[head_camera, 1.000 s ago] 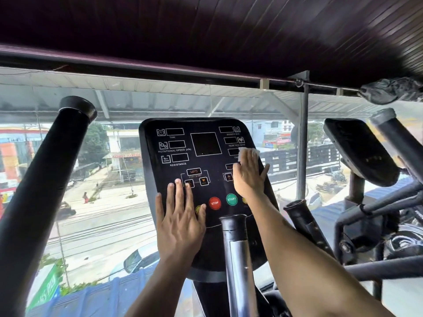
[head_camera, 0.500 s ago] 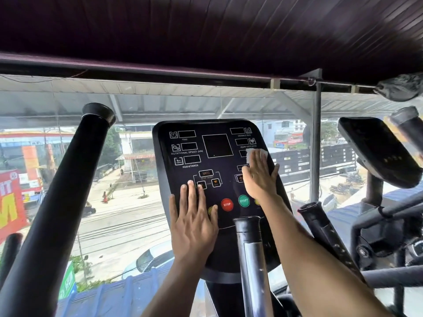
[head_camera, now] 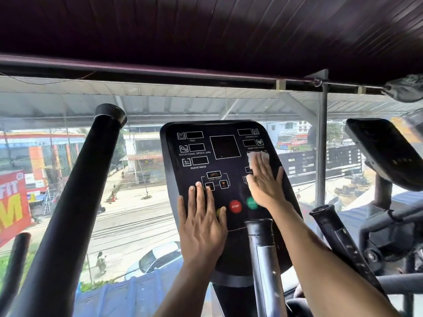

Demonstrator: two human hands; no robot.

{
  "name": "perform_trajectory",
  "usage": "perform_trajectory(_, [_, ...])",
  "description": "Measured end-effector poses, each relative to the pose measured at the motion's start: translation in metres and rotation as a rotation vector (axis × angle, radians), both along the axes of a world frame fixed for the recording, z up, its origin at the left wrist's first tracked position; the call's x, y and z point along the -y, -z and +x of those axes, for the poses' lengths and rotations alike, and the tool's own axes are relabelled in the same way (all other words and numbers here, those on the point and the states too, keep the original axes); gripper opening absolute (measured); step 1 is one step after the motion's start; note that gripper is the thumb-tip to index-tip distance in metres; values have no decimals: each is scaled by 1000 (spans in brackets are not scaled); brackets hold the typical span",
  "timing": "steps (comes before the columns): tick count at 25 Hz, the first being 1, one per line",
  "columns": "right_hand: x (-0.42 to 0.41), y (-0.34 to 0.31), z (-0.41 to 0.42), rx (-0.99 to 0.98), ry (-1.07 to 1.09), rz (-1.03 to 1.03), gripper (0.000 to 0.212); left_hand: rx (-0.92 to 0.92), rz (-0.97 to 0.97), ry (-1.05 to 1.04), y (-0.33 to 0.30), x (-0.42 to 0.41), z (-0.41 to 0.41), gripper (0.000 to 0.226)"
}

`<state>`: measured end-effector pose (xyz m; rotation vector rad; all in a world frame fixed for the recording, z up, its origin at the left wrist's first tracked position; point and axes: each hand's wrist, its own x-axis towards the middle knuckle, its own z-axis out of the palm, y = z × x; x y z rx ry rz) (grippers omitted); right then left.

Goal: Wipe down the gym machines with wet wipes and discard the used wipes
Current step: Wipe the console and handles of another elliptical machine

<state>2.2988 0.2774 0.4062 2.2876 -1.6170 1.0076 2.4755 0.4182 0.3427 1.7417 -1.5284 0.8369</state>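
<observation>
The black console point(head_camera: 225, 147) of a gym machine faces me, with display windows, a red STOP button and a green START button. My right hand point(head_camera: 265, 183) lies flat on the console's right side and presses a white wet wipe point(head_camera: 257, 156) under its straight fingers; only the wipe's top edge shows past the fingertips. My left hand point(head_camera: 201, 221) rests flat on the console's lower left, fingers straight, holding nothing.
A thick black handlebar point(head_camera: 75, 202) rises at the left. A grey handle post point(head_camera: 263, 259) stands just below the console, another black grip point(head_camera: 338, 236) to its right. A second machine's console point(head_camera: 384, 152) is at far right. A glass wall lies behind.
The view has shifted so the console sits further right in frame. Both hands stay flat on the console, the right one still over the wipe near the same spot.
</observation>
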Motion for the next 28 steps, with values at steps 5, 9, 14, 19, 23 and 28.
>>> perform_trajectory(5, [20, -63, 33, 63, -19, 74, 72, 2, -10, -7, 1, 0, 1, 68])
perform_trajectory(9, [-8, -51, 47, -177, -255, -34, 78, 2, -18, -1, 2, 1, 0, 68])
perform_trajectory(14, [-14, -21, 23, -170, -180, -35, 75, -13, -24, 6, 1, -1, 0, 63])
perform_trajectory(19, [9, -80, 64, -163, -175, -12, 77, -42, -53, 34, 0, 1, 0, 62])
perform_trajectory(23, [-19, -55, 79, -365, -324, -98, 83, -43, -69, 38, 2, 2, 1, 60])
perform_trajectory(28, [-11, -43, 46, -270, -185, -7, 73, -75, -98, 34, 2, 1, 1, 62])
